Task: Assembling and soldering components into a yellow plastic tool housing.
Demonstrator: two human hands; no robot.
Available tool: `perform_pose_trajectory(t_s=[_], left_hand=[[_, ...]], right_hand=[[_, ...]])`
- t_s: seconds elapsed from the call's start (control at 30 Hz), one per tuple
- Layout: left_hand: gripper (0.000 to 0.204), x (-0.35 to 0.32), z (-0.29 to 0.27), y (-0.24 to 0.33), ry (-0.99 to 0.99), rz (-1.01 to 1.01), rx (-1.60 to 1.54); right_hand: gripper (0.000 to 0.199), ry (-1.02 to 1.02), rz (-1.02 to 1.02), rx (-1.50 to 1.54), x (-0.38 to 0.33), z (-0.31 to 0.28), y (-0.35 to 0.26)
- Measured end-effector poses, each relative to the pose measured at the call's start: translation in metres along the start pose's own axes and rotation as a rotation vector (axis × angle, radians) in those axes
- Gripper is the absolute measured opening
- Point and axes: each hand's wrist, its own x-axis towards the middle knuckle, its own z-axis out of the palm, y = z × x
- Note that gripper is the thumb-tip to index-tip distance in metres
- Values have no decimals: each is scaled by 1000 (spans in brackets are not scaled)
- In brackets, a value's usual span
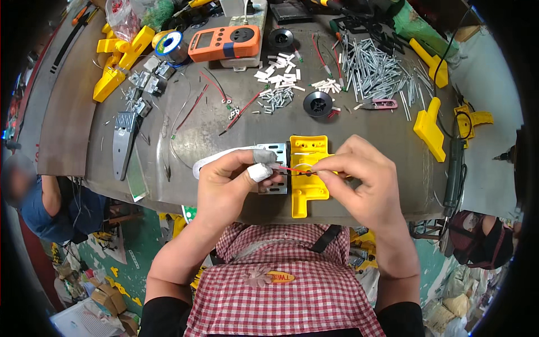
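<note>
Over the bench's front edge, my left hand [229,177] pinches one end of a thin red and black wire pair [296,170]. White wrapping covers its thumb and grey wrapping its index fingertip. My right hand [364,178] is closed on the other end of these wires, thumb against fingers. Beneath the wires lies a yellow plastic housing half [301,203], open side up, partly hidden by my right fingers. A slotted silvery metal plate [275,148] adjoins its left side, with my left fingertips in front of it. What the left fingertips cover is hidden.
Beyond my hands lie a black spool [318,104], short screws [275,100], white sleeves [283,77], long metal pins [370,67] and loose red wires [191,108]. An orange multimeter [224,43] stands at the back. Yellow housings [429,130] flank the right edge. A person [56,208] sits at the left.
</note>
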Motion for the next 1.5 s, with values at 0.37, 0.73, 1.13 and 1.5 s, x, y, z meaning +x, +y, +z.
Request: perform_pose_trajectory(t_s=[0.37,0.73,1.13,1.5], left_hand=[[20,-2,0,4,-13,33,70],[17,-3,1,8,-12,233,378],[17,-3,-1,4,5,357,531],[25,-5,5,-1,-41,177,75]], right_hand=[[9,46,7,14,2,5,3],[11,11,21,-36,5,5,-1],[12,-6,-20,-67,4,8,-2],[13,160,-62,-13,4,25,1]])
